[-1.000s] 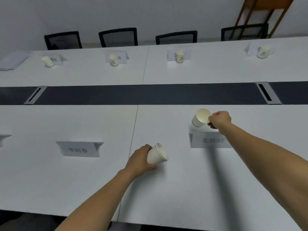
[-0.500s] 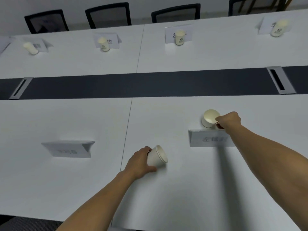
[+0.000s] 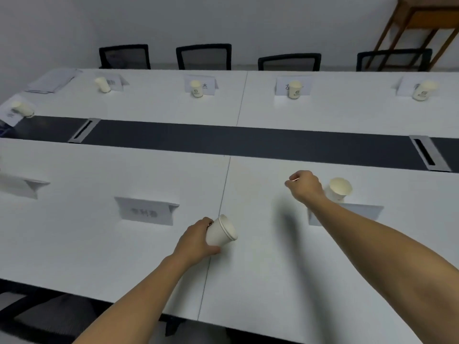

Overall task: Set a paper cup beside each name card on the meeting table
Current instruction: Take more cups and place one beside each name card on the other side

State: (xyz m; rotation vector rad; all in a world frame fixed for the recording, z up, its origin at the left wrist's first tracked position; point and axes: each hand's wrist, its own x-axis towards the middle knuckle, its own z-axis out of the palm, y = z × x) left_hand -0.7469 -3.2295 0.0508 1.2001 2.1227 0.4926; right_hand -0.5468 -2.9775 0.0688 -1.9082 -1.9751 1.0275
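My left hand [image 3: 196,240] grips a white paper cup [image 3: 221,232], tilted with its mouth to the right, just above the near table [image 3: 260,269]. A second paper cup [image 3: 339,189] stands upright behind the right name card [image 3: 362,211], which my forearm partly hides. My right hand [image 3: 304,186] is a closed fist just left of that cup, apart from it. Another name card [image 3: 146,211] stands left of my left hand with no cup beside it. A third card [image 3: 22,186] sits at the far left edge.
Along the far side, several name cards each have a paper cup in front, such as one cup [image 3: 196,88] and another [image 3: 294,89]. A dark strip [image 3: 248,142] with cable slots runs down the middle. Black chairs [image 3: 203,57] line the far edge. Papers [image 3: 51,80] lie far left.
My right hand has let go of the cup behind the right name card and moved left of it. The left hand still holds its cup. The view has shifted.
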